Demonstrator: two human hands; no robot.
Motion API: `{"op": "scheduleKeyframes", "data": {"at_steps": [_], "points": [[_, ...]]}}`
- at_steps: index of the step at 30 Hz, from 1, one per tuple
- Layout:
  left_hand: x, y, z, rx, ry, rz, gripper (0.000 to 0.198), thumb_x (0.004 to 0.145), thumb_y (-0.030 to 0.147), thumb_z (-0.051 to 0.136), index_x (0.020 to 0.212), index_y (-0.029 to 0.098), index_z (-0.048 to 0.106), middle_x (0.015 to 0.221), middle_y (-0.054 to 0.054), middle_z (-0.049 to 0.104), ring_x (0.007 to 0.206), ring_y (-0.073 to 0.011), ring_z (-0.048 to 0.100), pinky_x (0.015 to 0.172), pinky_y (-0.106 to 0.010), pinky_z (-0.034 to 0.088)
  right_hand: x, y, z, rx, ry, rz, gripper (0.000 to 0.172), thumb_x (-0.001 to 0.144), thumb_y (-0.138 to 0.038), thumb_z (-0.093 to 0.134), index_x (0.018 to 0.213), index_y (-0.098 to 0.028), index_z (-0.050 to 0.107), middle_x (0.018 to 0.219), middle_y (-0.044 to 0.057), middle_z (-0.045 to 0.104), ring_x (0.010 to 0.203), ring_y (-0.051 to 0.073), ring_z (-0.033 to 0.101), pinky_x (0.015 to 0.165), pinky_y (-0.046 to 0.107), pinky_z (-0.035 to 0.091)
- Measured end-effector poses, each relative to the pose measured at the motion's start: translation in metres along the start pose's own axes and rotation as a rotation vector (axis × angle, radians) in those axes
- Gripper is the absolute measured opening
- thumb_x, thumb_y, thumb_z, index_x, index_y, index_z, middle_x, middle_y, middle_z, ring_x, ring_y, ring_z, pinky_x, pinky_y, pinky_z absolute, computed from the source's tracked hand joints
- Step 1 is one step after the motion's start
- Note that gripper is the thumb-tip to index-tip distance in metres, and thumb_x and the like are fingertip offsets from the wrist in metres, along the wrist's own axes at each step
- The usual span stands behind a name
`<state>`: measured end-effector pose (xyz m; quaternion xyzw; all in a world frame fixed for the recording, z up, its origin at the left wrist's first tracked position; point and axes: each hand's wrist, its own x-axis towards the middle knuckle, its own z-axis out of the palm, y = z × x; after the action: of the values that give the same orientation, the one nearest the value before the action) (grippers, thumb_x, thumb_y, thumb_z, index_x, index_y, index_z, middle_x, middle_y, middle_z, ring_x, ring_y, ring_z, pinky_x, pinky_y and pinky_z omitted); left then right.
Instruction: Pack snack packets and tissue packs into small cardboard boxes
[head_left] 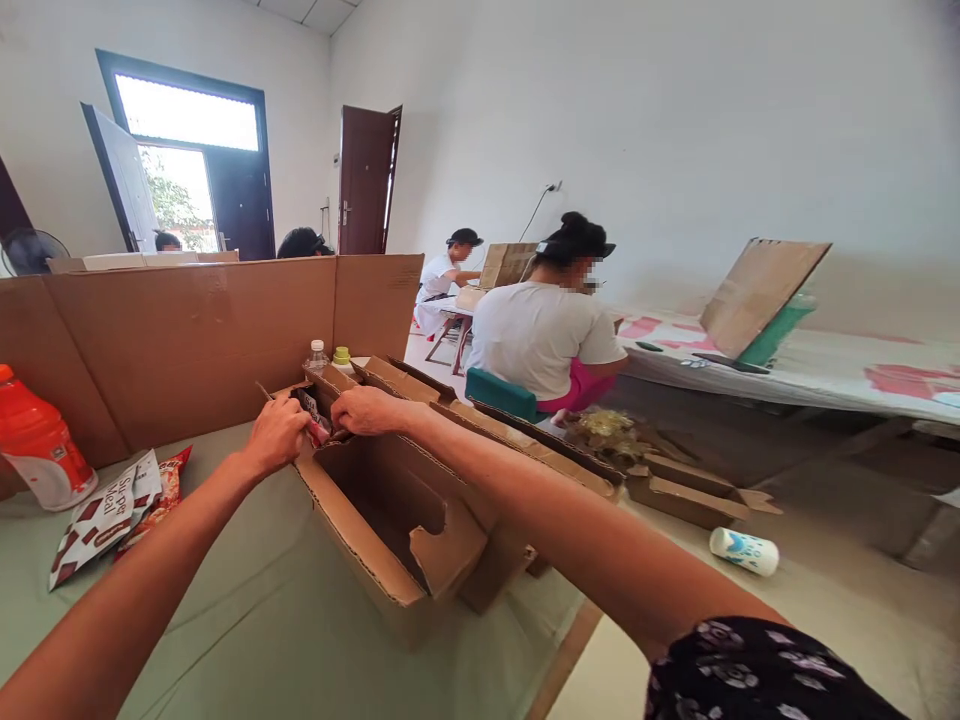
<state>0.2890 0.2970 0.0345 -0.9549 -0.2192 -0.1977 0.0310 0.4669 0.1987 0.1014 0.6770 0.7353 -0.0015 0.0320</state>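
Observation:
An open cardboard box (pixel 390 530) lies on the green-covered table (pixel 247 620), its flaps spread. My left hand (pixel 279 432) and my right hand (pixel 369 410) meet at the box's far corner. Both are closed in a pinch on a small dark item with a white label and a pink tip (pixel 313 415). I cannot make out what that item is. The inside of the box looks empty where it shows.
An orange drink bottle (pixel 37 440) and snack packets (pixel 112 510) lie at the left. A cardboard screen (pixel 187 340) stands behind the box. A person in white (pixel 540 335) sits to the right, more boxes (pixel 675 490) and a white bottle (pixel 744 550) on the floor.

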Motion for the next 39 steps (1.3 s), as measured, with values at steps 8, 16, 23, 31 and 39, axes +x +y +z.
{"op": "scheduleKeyframes", "data": {"at_steps": [8, 16, 23, 31, 39], "points": [[-0.044, -0.003, 0.022, 0.022, 0.053, -0.084, 0.026, 0.097, 0.035, 0.064, 0.116, 0.018, 0.066, 0.121, -0.008, 0.067, 0.108, -0.0229, 0.066, 0.093, -0.046, 0.057, 0.046, -0.025, 0.005, -0.019, -0.045, 0.126, 0.034, 0.091, -0.033, 0.069, 0.119, -0.013, 0.072, 0.126, 0.018, 0.071, 0.119, 0.028, 0.066, 0.1, 0.042, 0.05], [-0.051, -0.003, 0.035, -0.034, 0.047, -0.069, 0.024, 0.097, 0.033, 0.065, 0.115, 0.017, 0.066, 0.123, -0.008, 0.067, 0.11, -0.0233, 0.066, 0.094, -0.046, 0.056, 0.081, -0.035, 0.008, 0.131, -0.325, 0.132, 0.03, 0.096, -0.041, 0.067, 0.111, -0.014, 0.069, 0.112, 0.007, 0.072, 0.1, 0.022, 0.07, 0.088, 0.043, 0.058], [-0.057, -0.002, 0.045, -0.091, 0.045, -0.062, 0.019, 0.097, 0.03, 0.065, 0.11, 0.017, 0.068, 0.123, -0.008, 0.067, 0.115, -0.024, 0.064, 0.098, -0.048, 0.055, 0.082, -0.019, 0.028, 0.173, -0.351, 0.121, 0.034, 0.099, -0.037, 0.063, 0.128, -0.018, 0.062, 0.127, 0.009, 0.065, 0.106, 0.023, 0.067, 0.089, 0.044, 0.059], [-0.057, -0.004, 0.046, -0.084, 0.036, -0.056, 0.021, 0.097, 0.031, 0.065, 0.112, 0.017, 0.068, 0.124, -0.008, 0.067, 0.116, -0.0245, 0.064, 0.099, -0.049, 0.054, 0.114, -0.029, 0.047, 0.038, -0.283, 0.196, 0.038, 0.097, -0.036, 0.066, 0.13, -0.017, 0.061, 0.13, 0.01, 0.063, 0.11, 0.024, 0.066, 0.092, 0.046, 0.057], [-0.05, -0.006, 0.049, -0.099, 0.025, -0.103, 0.029, 0.098, 0.036, 0.063, 0.122, 0.019, 0.064, 0.129, -0.009, 0.065, 0.112, -0.0236, 0.065, 0.095, -0.047, 0.056, 0.095, -0.028, 0.028, -0.009, -0.026, 0.244, 0.037, 0.098, -0.037, 0.065, 0.129, -0.016, 0.062, 0.131, 0.012, 0.063, 0.111, 0.025, 0.065, 0.093, 0.046, 0.057]]}}
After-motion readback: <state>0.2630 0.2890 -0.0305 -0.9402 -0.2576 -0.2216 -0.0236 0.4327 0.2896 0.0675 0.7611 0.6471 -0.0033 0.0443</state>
